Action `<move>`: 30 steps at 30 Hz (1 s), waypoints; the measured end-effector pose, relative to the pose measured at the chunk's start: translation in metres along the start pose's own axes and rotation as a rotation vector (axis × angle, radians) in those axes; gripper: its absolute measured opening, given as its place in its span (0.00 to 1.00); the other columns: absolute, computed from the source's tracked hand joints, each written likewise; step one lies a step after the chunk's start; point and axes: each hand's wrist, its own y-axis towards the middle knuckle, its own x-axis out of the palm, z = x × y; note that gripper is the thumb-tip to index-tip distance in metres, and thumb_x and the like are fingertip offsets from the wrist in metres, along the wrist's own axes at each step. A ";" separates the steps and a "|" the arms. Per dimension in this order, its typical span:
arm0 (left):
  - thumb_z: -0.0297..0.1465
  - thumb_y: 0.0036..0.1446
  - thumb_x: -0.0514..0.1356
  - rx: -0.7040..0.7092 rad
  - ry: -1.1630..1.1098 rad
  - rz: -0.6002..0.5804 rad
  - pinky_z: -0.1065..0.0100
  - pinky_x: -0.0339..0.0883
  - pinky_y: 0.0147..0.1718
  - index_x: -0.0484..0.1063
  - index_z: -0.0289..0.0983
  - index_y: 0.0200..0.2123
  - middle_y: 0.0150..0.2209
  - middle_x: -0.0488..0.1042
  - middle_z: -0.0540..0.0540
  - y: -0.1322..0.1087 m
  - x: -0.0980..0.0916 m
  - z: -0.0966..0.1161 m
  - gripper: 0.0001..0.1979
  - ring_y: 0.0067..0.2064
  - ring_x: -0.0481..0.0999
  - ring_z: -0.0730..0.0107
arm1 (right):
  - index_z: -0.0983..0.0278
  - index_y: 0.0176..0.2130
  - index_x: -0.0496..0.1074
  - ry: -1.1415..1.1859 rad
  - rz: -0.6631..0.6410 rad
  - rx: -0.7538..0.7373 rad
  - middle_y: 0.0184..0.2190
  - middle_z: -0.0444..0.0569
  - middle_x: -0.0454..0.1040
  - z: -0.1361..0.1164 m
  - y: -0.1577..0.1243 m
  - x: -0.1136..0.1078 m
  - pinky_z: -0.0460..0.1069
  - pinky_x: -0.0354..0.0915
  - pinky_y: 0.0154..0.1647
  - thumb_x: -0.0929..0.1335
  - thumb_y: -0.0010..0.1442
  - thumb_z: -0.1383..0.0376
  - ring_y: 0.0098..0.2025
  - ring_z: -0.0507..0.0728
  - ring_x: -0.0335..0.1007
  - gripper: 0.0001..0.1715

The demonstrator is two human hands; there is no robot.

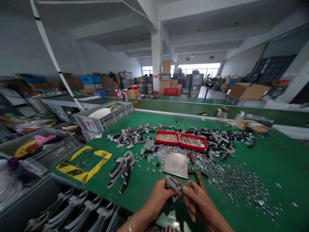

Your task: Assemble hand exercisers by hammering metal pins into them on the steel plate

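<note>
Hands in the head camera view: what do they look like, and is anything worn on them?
Both hands are bare, without gloves, and the forearms show no sleeves. The left hand has a thin silver bangle at the wrist; the right hand shows nothing worn. Striped cloth shows beneath them.

A grey crate (103, 120) holds a white plate (99, 113) at the far end of the green bench (272, 167), with yellow-and-black tape (82, 164) beside it; beyond stand a white pillar (156, 54), cardboard boxes (249, 91) and a red crate (171, 91)
</note>
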 end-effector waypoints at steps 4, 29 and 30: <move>0.35 0.48 0.69 0.005 -0.001 -0.063 0.69 0.70 0.33 0.76 0.32 0.36 0.30 0.76 0.46 -0.017 0.006 0.000 0.14 0.32 0.76 0.67 | 0.64 0.32 0.67 0.016 0.019 0.033 0.15 0.36 0.63 0.000 -0.011 0.000 0.39 0.53 0.10 0.69 0.62 0.52 0.12 0.43 0.46 0.18; 0.30 0.48 0.60 0.041 0.105 0.152 0.76 0.54 0.18 0.60 0.40 0.38 0.22 0.67 0.57 0.003 0.019 -0.030 0.13 0.20 0.65 0.76 | 0.60 0.37 0.69 -0.501 0.554 -0.390 0.30 0.46 0.76 0.007 0.002 0.018 0.52 0.69 0.37 0.70 0.56 0.50 0.33 0.59 0.74 0.17; 0.30 0.48 0.60 0.019 0.070 0.144 0.76 0.55 0.18 0.59 0.40 0.38 0.21 0.67 0.57 0.002 0.019 -0.031 0.14 0.20 0.65 0.76 | 0.60 0.37 0.70 -0.531 0.575 -0.401 0.31 0.46 0.76 0.007 0.002 0.020 0.51 0.69 0.37 0.70 0.56 0.50 0.34 0.59 0.74 0.17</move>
